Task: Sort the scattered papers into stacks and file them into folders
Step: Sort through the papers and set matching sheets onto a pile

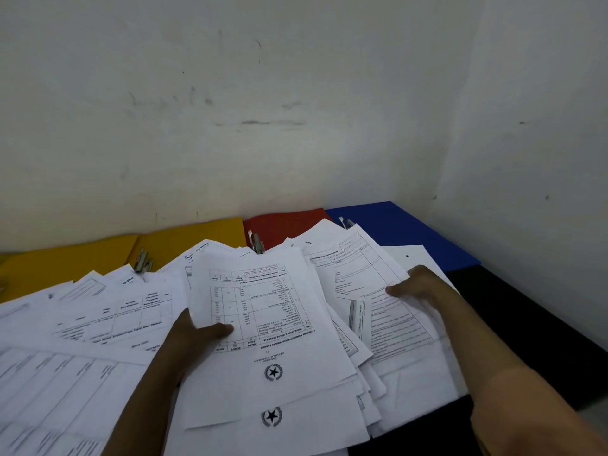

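- Your left hand grips a stack of white printed sheets, thumb on top, fingers underneath.
- Your right hand rests on another printed white page, fingers relaxed.
- Loose white papers cover the dark bench.
- 3 flat folders at the wall: yellow folder, red folder, blue folder.

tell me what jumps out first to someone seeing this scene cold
A sprawl of white printed papers covers most of the dark table. In the middle, the left hand pinches a sheet with a star emblem, while the right hand rests on papers to the right. Along the white wall lie yellow, red and blue folders.
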